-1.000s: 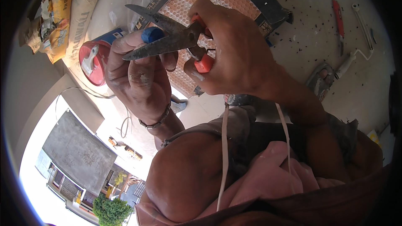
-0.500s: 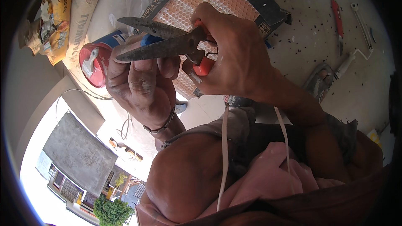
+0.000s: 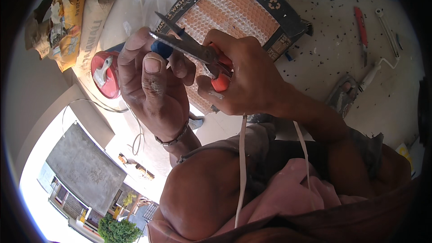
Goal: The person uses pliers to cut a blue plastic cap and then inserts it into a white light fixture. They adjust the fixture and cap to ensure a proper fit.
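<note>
Gripping the orange-handled scissors [image 3: 198,49], the right hand [image 3: 243,81] should keep cuts clear of left hand [image 3: 153,85] fingers pinching the blue piece [image 3: 162,48].

floor [image 3: 324,58]: pale concrete, speckled with dark bits | light: bright daylight, hard shadows | ledge [image 3: 54,108]: pale edge curving along the left | beyond the ledge: grey flat roof [image 3: 83,168], building front with windows [image 3: 67,200], green tree [image 3: 118,230] far below | floor litter: crumpled paper sacks [image 3: 67,22] at upper left
</note>
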A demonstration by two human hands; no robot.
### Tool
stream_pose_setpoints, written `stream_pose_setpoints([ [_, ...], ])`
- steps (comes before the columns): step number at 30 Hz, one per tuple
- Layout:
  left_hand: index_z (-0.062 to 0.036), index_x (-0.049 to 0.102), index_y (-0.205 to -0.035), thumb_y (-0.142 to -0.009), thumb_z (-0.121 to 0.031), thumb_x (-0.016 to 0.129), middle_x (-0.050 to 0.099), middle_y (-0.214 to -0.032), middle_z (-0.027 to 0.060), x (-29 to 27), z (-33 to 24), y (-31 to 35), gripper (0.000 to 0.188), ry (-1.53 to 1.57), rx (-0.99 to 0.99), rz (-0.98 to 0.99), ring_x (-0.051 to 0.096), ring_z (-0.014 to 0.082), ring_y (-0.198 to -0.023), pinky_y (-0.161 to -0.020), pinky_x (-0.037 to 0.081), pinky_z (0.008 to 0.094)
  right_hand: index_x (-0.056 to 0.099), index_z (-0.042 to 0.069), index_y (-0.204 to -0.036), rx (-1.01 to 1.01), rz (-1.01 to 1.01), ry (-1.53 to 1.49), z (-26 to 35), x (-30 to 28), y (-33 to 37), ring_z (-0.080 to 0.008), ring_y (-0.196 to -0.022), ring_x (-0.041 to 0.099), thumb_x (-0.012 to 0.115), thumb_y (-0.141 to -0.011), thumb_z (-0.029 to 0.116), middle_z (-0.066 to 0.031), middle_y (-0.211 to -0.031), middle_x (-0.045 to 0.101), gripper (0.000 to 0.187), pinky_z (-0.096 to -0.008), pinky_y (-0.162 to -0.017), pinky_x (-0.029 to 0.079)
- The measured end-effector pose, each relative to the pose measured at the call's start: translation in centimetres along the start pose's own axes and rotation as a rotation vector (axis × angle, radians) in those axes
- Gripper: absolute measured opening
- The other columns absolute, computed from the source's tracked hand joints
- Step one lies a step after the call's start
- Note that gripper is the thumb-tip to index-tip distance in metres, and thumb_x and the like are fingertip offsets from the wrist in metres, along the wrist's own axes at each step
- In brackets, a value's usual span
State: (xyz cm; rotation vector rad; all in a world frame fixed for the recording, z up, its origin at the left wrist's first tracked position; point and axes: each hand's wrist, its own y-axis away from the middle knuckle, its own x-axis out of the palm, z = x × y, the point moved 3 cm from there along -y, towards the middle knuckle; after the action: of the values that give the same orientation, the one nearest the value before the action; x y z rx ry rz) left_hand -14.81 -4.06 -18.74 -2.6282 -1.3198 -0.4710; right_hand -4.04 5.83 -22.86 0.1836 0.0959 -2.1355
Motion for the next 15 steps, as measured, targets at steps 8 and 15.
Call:
stream_pose_setpoints([
  [8, 0.0034, 0.058, -0.120, -0.102, -0.017, 0.059, 0.066, -0.096, 0.0132, -0.4, 0.1, 0.2, 0.027, -0.007, -0.074, 0.085, 0.057, 0.0156, -0.070, -0.056, 0.048, 0.0292, 0.051, 0.005, -0.091, -0.080, -0.107, -0.012, 0.7, -0.6, -0.6, -0.0204, -0.053, 0.055, 0.082, -0.065, 0.014, -0.0074, -0.064, 0.051, 0.042, -0.0330, -0.053, 0.044],
  [15, 0.0049, 0.059, -0.117, -0.101, -0.020, 0.062, 0.066, -0.089, 0.0132, -0.4, 0.3, 0.7, 0.030, 0.003, -0.085, 0.096, 0.057, 0.0148, -0.068, -0.058, 0.050, 0.0300, 0.057, 0.002, -0.096, -0.102, -0.085, 0.100, 1.1, -1.0, -0.5, -0.0320, -0.068, 0.068, 0.081, -0.068, 0.023, -0.0130, -0.074, 0.064, 0.043, -0.0419, -0.063, 0.052],
])
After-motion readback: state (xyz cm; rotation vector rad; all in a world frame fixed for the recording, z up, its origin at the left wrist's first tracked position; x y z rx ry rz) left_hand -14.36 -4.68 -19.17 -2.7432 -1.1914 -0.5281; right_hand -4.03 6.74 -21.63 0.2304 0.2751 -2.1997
